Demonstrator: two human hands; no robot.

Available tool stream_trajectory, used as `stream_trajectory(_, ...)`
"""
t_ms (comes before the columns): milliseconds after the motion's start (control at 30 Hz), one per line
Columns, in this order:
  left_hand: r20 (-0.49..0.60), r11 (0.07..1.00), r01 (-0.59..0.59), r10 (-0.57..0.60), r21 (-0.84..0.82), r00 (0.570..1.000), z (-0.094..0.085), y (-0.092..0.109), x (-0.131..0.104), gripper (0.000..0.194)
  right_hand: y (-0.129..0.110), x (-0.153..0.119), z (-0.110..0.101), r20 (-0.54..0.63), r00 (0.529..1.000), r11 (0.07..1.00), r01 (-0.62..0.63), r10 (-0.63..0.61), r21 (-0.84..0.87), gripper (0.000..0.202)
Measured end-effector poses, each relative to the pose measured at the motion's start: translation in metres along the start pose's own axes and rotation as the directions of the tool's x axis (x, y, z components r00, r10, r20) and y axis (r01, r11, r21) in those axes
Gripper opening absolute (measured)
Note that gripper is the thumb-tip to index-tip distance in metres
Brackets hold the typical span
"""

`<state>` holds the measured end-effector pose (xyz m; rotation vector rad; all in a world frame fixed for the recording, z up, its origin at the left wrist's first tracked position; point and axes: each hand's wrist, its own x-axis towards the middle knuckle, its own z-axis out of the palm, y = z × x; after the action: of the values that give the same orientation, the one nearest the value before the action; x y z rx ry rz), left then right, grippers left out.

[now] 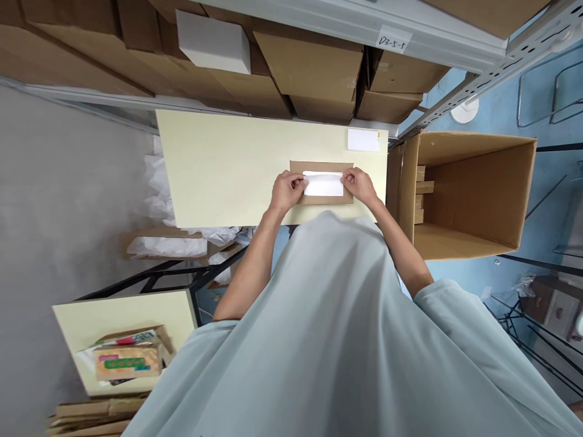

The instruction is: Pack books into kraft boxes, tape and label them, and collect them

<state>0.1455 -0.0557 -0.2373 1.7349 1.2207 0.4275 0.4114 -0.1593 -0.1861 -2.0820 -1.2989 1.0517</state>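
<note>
A white sheet of paper (323, 185) lies over a flat piece of brown cardboard (322, 165) on the cream tabletop (228, 170). My left hand (288, 189) pinches the paper's left edge near its upper corner. At the upper right corner my right hand (359, 184) pinches the same sheet between thumb and fingers. Along its top edge the paper appears folded or doubled. A second white slip (363, 140) with a small orange mark lies near the table's back right corner.
On my right stands a large open carton (473, 194) with small brown boxes inside. Boxes (310, 67) fill the shelf behind the table, with a white box (213, 42) among them. A smaller table (68, 328) at lower left bears printed packages (130, 362).
</note>
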Motion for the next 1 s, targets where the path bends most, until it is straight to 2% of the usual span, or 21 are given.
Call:
stream_trajectory(100, -0.026, 0.997, -0.018, 0.020, 0.068, 0.999, 0.005, 0.005, -0.009, 0.023, 0.000, -0.001, 0.009, -0.026, 1.000, 0.998, -0.006, 0.004, -0.066, 0.012)
stream_trajectory(200, -0.097, 0.992, -0.006, 0.018, 0.125, 0.995, 0.015, 0.010, -0.022, 0.035, 0.001, -0.002, 0.020, -0.045, 0.999, 0.988, -0.037, 0.030, -0.151, 0.027)
stream_trajectory(300, -0.177, 0.988, 0.028, 0.000, 0.152, 0.984, 0.026, 0.015, -0.029, 0.046, 0.002, -0.002, 0.027, -0.077, 0.995, 0.984, -0.068, 0.056, -0.162, 0.036)
stream_trajectory(433, -0.239, 0.982, 0.091, -0.050, 0.165, 0.970, 0.032, 0.025, -0.025, 0.069, -0.003, -0.001, 0.027, -0.109, 0.988, 0.976, -0.128, 0.110, -0.175, 0.048)
stream_trajectory(500, -0.244, 0.974, 0.093, -0.041, 0.209, 0.969, 0.034, 0.034, -0.021, 0.068, -0.010, -0.004, 0.028, -0.105, 0.991, 0.967, -0.110, 0.088, -0.229, 0.045)
stream_trajectory(567, -0.170, 0.959, 0.015, 0.035, 0.284, 0.985, 0.038, 0.044, -0.022, 0.063, -0.016, -0.010, 0.033, -0.071, 0.997, 0.954, -0.011, -0.011, -0.298, 0.046)
stream_trajectory(633, 0.016, 0.930, -0.144, 0.147, 0.337, 0.989, 0.043, 0.052, -0.027, 0.064, -0.019, -0.017, 0.042, 0.013, 0.988, 0.925, 0.147, -0.152, -0.350, 0.055)
stream_trajectory(700, 0.212, 0.897, -0.277, 0.213, 0.343, 0.954, 0.047, 0.054, -0.037, 0.070, -0.016, -0.023, 0.051, 0.111, 0.959, 0.886, 0.284, -0.262, -0.366, 0.065)
stream_trajectory(767, 0.307, 0.879, -0.313, 0.205, 0.361, 0.929, 0.047, 0.049, -0.046, 0.078, -0.009, -0.028, 0.055, 0.169, 0.936, 0.863, 0.349, -0.308, -0.366, 0.071)
stream_trajectory(833, 0.307, 0.870, -0.280, 0.159, 0.405, 0.938, 0.042, 0.040, -0.052, 0.083, 0.001, -0.031, 0.051, 0.175, 0.936, 0.861, 0.351, -0.306, -0.368, 0.074)
stream_trajectory(1000, 0.195, 0.859, -0.152, 0.063, 0.489, 0.979, 0.030, 0.027, -0.054, 0.082, 0.017, -0.041, 0.034, 0.109, 0.964, 0.888, 0.267, -0.244, -0.374, 0.073)
